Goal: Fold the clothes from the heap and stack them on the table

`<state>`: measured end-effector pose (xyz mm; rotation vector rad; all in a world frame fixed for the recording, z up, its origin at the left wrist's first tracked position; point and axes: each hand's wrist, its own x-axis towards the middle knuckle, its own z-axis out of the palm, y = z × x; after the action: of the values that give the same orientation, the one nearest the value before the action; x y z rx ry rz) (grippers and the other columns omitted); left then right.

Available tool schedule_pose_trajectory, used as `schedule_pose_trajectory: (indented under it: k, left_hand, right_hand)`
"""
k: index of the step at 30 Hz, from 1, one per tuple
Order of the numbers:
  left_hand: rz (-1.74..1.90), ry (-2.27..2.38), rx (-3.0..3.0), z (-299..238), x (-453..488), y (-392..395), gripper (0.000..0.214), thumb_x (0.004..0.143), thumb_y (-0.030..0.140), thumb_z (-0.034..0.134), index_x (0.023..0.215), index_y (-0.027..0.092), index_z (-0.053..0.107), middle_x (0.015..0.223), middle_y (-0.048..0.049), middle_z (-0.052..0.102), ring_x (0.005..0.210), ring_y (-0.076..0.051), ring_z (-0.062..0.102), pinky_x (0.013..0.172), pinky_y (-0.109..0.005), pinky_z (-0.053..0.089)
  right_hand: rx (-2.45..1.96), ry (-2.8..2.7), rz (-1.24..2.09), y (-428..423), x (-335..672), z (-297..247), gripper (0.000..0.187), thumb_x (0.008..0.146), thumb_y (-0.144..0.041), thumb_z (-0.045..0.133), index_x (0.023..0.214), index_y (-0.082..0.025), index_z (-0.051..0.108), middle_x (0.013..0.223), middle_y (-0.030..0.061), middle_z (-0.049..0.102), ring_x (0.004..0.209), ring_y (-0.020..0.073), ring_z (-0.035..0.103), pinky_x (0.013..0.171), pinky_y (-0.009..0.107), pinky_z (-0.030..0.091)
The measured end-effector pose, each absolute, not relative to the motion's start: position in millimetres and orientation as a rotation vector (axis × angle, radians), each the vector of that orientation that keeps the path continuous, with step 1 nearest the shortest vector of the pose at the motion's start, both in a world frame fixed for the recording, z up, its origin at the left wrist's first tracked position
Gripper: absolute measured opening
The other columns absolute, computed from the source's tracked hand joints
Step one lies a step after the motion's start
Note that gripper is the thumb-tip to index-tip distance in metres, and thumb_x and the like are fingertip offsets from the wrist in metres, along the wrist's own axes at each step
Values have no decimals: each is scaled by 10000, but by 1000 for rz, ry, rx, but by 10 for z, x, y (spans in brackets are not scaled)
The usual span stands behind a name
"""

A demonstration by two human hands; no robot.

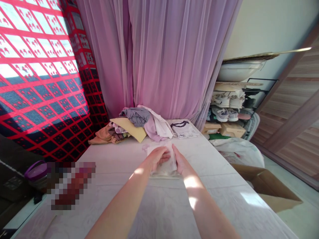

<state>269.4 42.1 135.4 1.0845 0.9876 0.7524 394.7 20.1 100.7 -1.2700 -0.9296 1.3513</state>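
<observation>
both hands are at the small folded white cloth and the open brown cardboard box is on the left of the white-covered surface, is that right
Not quite: the open brown cardboard box is on the right of the white-covered surface, not the left, as the head view shows. The left hand and right hand are indeed both at the small folded white cloth.

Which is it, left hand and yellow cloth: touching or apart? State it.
Apart. The head view shows it: the pale covering is visible between the left hand and the nearest corner of the yellow cloth.
</observation>
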Motion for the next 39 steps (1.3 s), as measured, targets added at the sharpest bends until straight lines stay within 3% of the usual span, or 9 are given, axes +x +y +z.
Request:
schedule_pose_trajectory:
  k: [3, 6, 10, 15, 19, 24, 31, 34, 39]
  left_hand:
    - [852, 972, 1118, 1262, 2531, 381, 419, 845, 451, 587, 1162, 178, 566, 1246, -124, 611, 982, -174, 666, 899, -310, 522]
    - [907, 1083, 1449, 1047, 2175, 326, 532, 787, 413, 662, 1264, 214, 532, 1360, -108, 538, 1199, -217, 553, 1047, -366, 417]
    - [838, 1185, 1957, 685, 1872, 123, 784, 682, 335, 737, 1386, 184, 427, 1460, -139, 421, 1356, -282, 376, 1142, -441, 286]
    - [850, 1391, 2193, 437, 2042, -50, 705, 768, 241, 591, 1431, 172, 365, 1479, -146, 380, 1359, -274, 372, 1128, -441, 311]
    - [760, 1397, 2353, 414, 2150, -51, 707, 728, 83, 484, 1424, 177, 395, 1507, -122, 358, 1370, -257, 360, 1126, -406, 314]
    - [549, 1472, 2461, 517, 2147, -88, 641, 745, 104, 462, 1380, 195, 472, 1528, -78, 349, 1403, -290, 299, 1142, -456, 266]
    - [416, 1454, 2486, 817, 2158, 25, 487, 902, 486, 413, 1276, 215, 565, 1477, -78, 434, 1375, -296, 341, 1136, -528, 233]
    - [427, 1469, 2457, 891, 2237, 196, 485, 958, 460, 293, 1253, 202, 579, 1457, -93, 459, 1373, -284, 352, 1129, -507, 254]
    - [343, 1510, 2481, 826, 2455, 454, 527, 947, 419, 343, 1383, 138, 438, 1531, -130, 329, 1424, -298, 242, 1158, -476, 189]
  right_hand:
    - [-1188, -756, 1496, 192, 4073, 874, 233, 723, -338, 615, 895, -182, 634, 775, 66, 730, 780, 229, 693, 714, 361, 555]
    - [-1184, -664, 1498, 205, 4169, 796, 258, 630, -152, 588, 881, -201, 624, 731, 21, 731, 737, 218, 697, 735, 363, 556]
    - [-1258, -664, 1433, 207, 4272, 776, 269, 625, -125, 541, 867, -209, 624, 689, 11, 720, 691, 212, 693, 705, 359, 564]
    - [-1396, -755, 1313, 167, 4344, 761, 296, 618, -117, 518, 876, -199, 638, 640, 0, 693, 618, 199, 661, 619, 321, 554]
    - [-1544, -827, 1197, 144, 4375, 704, 301, 646, -127, 521, 911, -184, 651, 590, -18, 653, 534, 168, 602, 539, 279, 513]
    - [-1744, -922, 1052, 166, 4383, 615, 267, 707, -182, 550, 948, -159, 663, 581, -12, 625, 503, 145, 549, 475, 242, 450]
    - [-2002, -1110, 814, 226, 4403, 672, 457, 749, -105, 504, 1191, -166, 605, 852, 52, 693, 740, 183, 637, 670, 268, 481]
    - [-2091, -1180, 693, 183, 4384, 763, 598, 772, -98, 496, 1366, -169, 472, 1058, 105, 675, 995, 236, 617, 861, 323, 447]
    - [-2222, -1560, 195, 65, 4192, 837, 566, 882, -193, 427, 1445, -177, 367, 1482, 156, 375, 1301, 271, 415, 1030, 393, 344]
